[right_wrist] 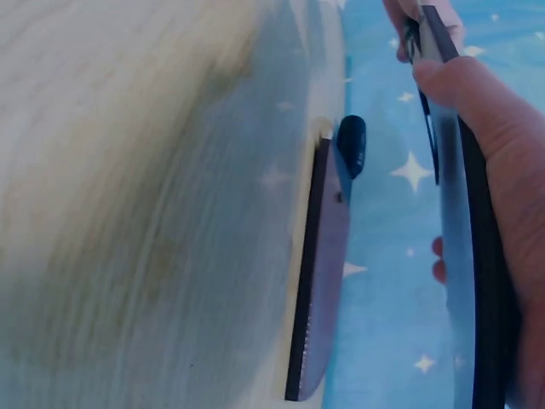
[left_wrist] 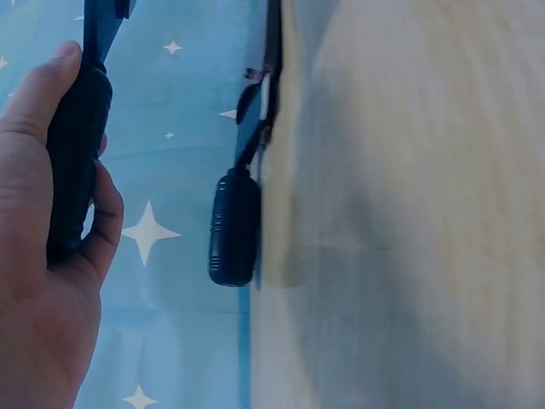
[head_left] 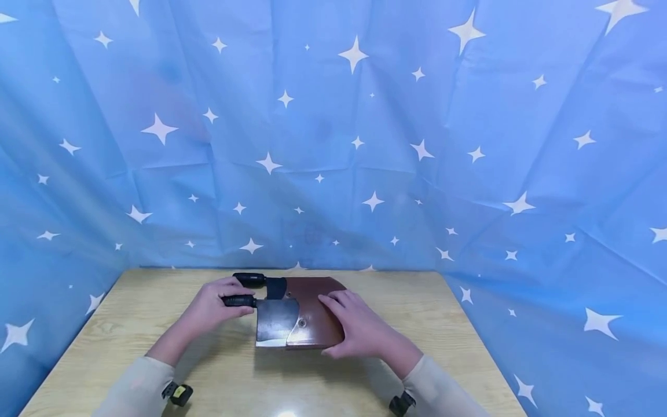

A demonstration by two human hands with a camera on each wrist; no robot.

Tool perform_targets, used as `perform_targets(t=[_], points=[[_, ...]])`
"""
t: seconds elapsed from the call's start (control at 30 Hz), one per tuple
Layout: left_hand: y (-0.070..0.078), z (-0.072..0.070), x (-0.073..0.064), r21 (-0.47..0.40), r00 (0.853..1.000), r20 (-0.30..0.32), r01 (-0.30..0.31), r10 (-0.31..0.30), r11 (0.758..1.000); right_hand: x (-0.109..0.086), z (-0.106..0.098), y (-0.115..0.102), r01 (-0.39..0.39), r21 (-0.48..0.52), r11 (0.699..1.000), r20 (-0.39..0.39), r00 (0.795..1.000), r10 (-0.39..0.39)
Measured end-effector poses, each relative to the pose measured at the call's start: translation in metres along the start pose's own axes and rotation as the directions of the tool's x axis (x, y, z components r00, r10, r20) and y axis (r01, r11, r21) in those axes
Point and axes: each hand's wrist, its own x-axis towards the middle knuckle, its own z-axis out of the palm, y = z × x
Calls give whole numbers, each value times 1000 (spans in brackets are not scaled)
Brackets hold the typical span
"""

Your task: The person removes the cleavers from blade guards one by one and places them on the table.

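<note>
My left hand (head_left: pixel 211 307) grips the black handle (head_left: pixel 238 300) of a cleaver, its fingers curled round it in the left wrist view. Part of the broad grey blade (head_left: pixel 272 324) shows; the rest is inside a brown sheath (head_left: pixel 315 335) with a metal snap. On the far side, my right hand (head_left: pixel 362 327) holds the sheath by its right end, thumb on the upper face. Cleaver and sheath are raised above the table. Behind them, a second cleaver with a black handle (left_wrist: pixel 234 230) lies in its own brown sheath (right_wrist: pixel 324 281) on the table, partly hidden in the head view.
A light wood-grain table (head_left: pixel 417 301) lies beneath the hands. Blue cloth (head_left: pixel 323 139) with white stars hangs behind the table and along its sides. Each wrist wears a dark strap; the left strap (head_left: pixel 178 393) carries a small box.
</note>
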Motion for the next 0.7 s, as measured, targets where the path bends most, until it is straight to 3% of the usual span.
perform_targets(t=[0.23, 0.47, 0.7], points=[[0, -1, 3, 94, 999, 35, -43, 40, 995, -3, -2, 3, 1, 4, 1000, 21, 1000, -1], [-1, 4, 2, 260, 996, 29, -93, 88, 961, -5, -2, 0, -29, 24, 999, 29, 999, 29], [2, 5, -1, 218, 995, 15, -96, 95, 971, -7, -2, -2, -26, 23, 999, 25, 999, 26]])
